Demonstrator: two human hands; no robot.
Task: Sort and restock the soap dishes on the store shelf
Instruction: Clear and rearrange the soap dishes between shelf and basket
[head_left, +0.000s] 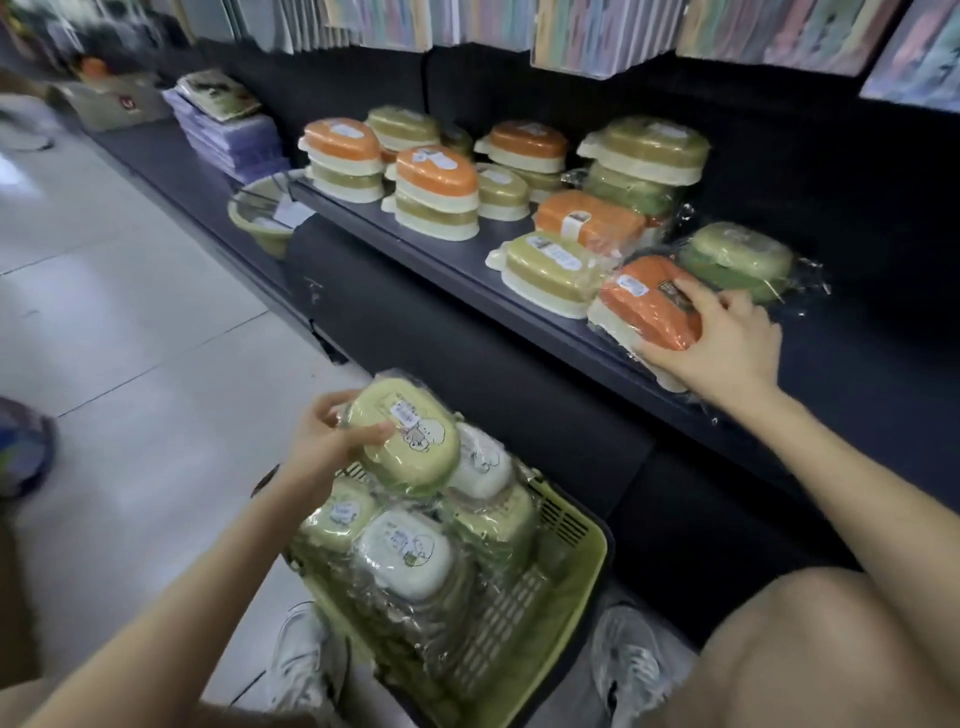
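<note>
Head view, restocking: left fingers (374, 434) clamp a green dish (415, 452), right fingers (696, 293) an orange dish (644, 309) at the shelf (415, 254) edge; shelve green next.

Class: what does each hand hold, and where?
Left hand grips a green dish by its left end; right hand grips an orange dish by its right end.

The single head camera looks forward and steeply down from a crouching person's head. It is close enough that a bare knee (810, 649) fills 4 o'clock. The yellow-green basket (545, 613) lies just below at 6 o'clock. The dark shelf (457, 260) slants from 10 to 3 o'clock within arm's reach: the right hand (727, 343) grips an orange soap dish (649, 306) there, and the left hand (322, 441) grips a pale green soap dish (410, 441) above the basket. The wide lens takes in the tiled floor (130, 312) at 9 o'clock.
</note>
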